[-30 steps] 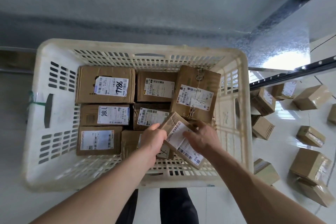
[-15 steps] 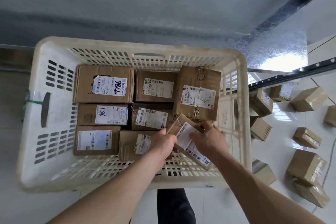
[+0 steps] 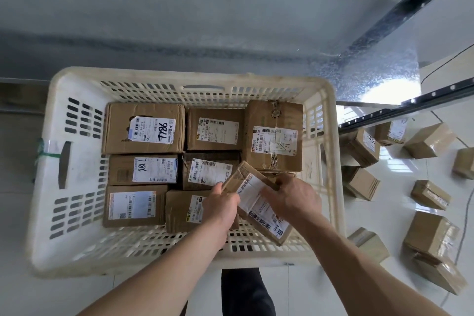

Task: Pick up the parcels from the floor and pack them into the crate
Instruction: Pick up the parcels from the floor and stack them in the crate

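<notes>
Tilted parcel (image 3: 252, 202) sits at the crate's near-right corner, label up, skewed diagonally, not yet flat. Its far end rides up by the tall box (image 3: 273, 136); its near end is down against the crate's near wall. Judgement: it's being worked into the last gap of the bottom layer, and the skew is there because the gap looks tighter than the parcel's footprint.

Left hand (image 3: 221, 204) grips the parcel's left edge, fingers curled over it. Right hand (image 3: 292, 199) lies on top of the right side, fingers curled round the far right edge, so clamped on the same parcel. 2-handed hold makes sense: one steers the angle, the other pushes down.

Crate (image 3: 64, 213): white slotted plastic, on the floor in front of the person. 7 other parcels inside, packed in rows, labels up. Handwritten "7786" box (image 3: 145, 128) in the far-left corner, "98L" box (image 3: 143, 170) just nearer. Near-middle box (image 3: 184, 210) touches the left wrist and bounds the gap on the left.

In the way: tall box on the far side, near-middle box on the left, crate wall on the right. Likely needs rotating square to the walls before it drops.

Outside: loose parcels (image 3: 431, 195) scattered on the white tile to the right, at least 9 still to pick up. Galvanised metal panel (image 3: 372, 69) and a dark rail (image 3: 410, 108) stand behind them.
</notes>
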Motion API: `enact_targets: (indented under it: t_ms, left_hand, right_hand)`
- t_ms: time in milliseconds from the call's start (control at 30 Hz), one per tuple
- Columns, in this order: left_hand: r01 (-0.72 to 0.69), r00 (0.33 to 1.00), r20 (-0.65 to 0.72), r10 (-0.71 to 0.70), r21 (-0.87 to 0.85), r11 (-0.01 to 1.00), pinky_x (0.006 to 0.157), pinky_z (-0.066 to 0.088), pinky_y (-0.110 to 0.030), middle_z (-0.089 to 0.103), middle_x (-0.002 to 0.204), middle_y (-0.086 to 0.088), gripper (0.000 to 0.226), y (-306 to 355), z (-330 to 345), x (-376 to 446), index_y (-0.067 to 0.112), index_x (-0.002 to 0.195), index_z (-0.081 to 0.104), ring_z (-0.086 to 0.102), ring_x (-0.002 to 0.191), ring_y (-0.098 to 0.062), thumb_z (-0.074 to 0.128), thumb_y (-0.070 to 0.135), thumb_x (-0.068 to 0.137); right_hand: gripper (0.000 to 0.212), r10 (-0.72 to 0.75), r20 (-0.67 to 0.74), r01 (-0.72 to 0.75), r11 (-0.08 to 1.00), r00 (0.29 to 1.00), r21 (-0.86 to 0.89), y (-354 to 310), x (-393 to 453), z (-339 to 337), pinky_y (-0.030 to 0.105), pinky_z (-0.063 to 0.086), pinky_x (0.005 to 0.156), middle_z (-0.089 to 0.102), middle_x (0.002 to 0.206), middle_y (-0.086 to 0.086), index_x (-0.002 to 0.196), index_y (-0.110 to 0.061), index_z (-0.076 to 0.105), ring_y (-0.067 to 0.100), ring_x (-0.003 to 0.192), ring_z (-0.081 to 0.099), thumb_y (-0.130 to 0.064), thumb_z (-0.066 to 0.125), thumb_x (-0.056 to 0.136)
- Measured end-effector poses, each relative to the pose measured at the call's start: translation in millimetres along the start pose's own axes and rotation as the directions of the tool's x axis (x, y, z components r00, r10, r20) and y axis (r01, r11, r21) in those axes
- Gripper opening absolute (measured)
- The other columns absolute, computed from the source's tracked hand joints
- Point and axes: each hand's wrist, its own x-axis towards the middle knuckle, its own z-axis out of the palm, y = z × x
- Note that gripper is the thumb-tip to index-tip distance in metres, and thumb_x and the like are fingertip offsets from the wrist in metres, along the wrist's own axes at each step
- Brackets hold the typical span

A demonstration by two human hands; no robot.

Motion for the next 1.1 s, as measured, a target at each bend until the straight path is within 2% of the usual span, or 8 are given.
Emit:
enact_targets:
  t_ms: [133,333,400,500,600,767,867,1100]
  left_hand:
    - [-0.085,0.992,-0.091,0.087,0.031,0.996,0.065,0.051,-0.033,0.065,0.098,-0.003,0.036,5.5,-5.1,-6.0,0.026,0.118,0.056,0.060,0.081,-0.018,0.053,0.010,0.085]
    - [-0.244,0.957,-0.122,0.263,0.155,0.957,0.049,0.045,-0.022,0.057,0.119,-0.002,0.054,26.0,-29.9,5.0,0.029,0.139,0.046,0.059,0.073,-0.013,0.055,0.012,0.089]
    - [-0.237,0.962,-0.086,0.261,0.214,0.947,0.051,0.044,-0.021,0.050,0.131,0.002,0.065,28.3,-37.3,11.5,0.030,0.150,0.036,0.053,0.065,-0.007,0.055,0.012,0.090]
    - [-0.187,0.979,-0.020,0.201,0.291,0.938,0.077,0.051,-0.029,0.050,0.140,-0.001,0.065,21.7,-48.4,18.2,0.026,0.150,0.035,0.057,0.089,-0.010,0.055,0.012,0.089]
    - [-0.116,0.991,0.096,0.089,0.325,0.939,0.087,0.045,-0.029,0.054,0.137,-0.002,0.064,9.0,-54.3,17.6,0.021,0.151,0.032,0.052,0.097,-0.008,0.052,0.011,0.091]
    - [-0.086,0.983,0.179,0.035,0.286,0.954,0.092,0.043,-0.031,0.046,0.144,0.004,0.082,-4.2,-55.0,16.8,0.031,0.157,0.008,0.050,0.107,-0.011,0.053,0.010,0.092]
    - [-0.095,0.988,0.142,0.061,0.252,0.963,0.064,0.040,-0.016,0.040,0.123,0.011,0.078,-5.4,-55.7,7.4,0.030,0.157,0.009,0.046,0.079,0.002,0.051,0.008,0.095]
    - [-0.142,0.988,0.097,0.121,0.256,0.956,0.043,0.039,-0.006,0.049,0.126,0.009,0.076,-1.5,-45.2,-26.8,0.031,0.156,0.017,0.048,0.070,0.003,0.053,0.006,0.094]
  right_hand:
    - [0.021,-0.030,0.019,0.029,0.999,0.999,0.036,-6.5,-3.6,-5.2,0.028,0.060,0.059,0.069,0.075,-0.011,0.100,-0.036,0.054,0.007,0.063,0.069,-0.055,0.048,0.094]
    - [0.038,-0.074,0.228,-0.053,0.861,0.971,0.506,-27.0,-10.6,19.8,0.032,0.064,0.067,0.074,0.095,-0.001,0.134,-0.024,0.053,0.016,0.078,0.075,-0.041,0.057,0.100]
    - [0.041,-0.093,0.265,-0.081,0.813,0.960,0.577,-34.7,-11.0,37.6,0.029,0.063,0.065,0.073,0.096,0.001,0.138,-0.019,0.054,0.017,0.078,0.074,-0.036,0.058,0.101]
    - [0.026,-0.089,0.326,-0.117,0.818,0.941,0.562,-40.7,-11.4,60.4,0.019,0.051,0.052,0.067,0.086,-0.001,0.119,-0.016,0.060,0.009,0.061,0.058,-0.035,0.057,0.101]
    - [0.025,-0.083,0.367,-0.146,0.819,0.927,0.554,-39.3,-9.6,76.9,0.031,0.056,0.066,0.067,0.088,0.006,0.099,-0.010,0.061,0.017,0.069,0.061,-0.034,0.055,0.101]
    - [0.031,-0.087,0.267,-0.118,0.738,0.960,0.664,-39.1,-10.8,86.2,0.044,0.063,0.082,0.074,0.106,0.004,0.126,-0.021,0.056,0.023,0.090,0.075,-0.035,0.057,0.099]
    - [0.043,-0.114,0.184,-0.009,0.829,0.976,0.559,-42.5,-13.0,83.1,0.040,0.061,0.082,0.073,0.110,-0.001,0.134,-0.026,0.053,0.018,0.090,0.072,-0.047,0.056,0.097]
    - [0.046,-0.051,0.020,0.037,0.901,0.999,0.433,-34.3,-34.2,50.1,0.039,0.059,0.080,0.069,0.095,-0.003,0.131,-0.028,0.050,0.019,0.083,0.070,-0.060,0.045,0.099]
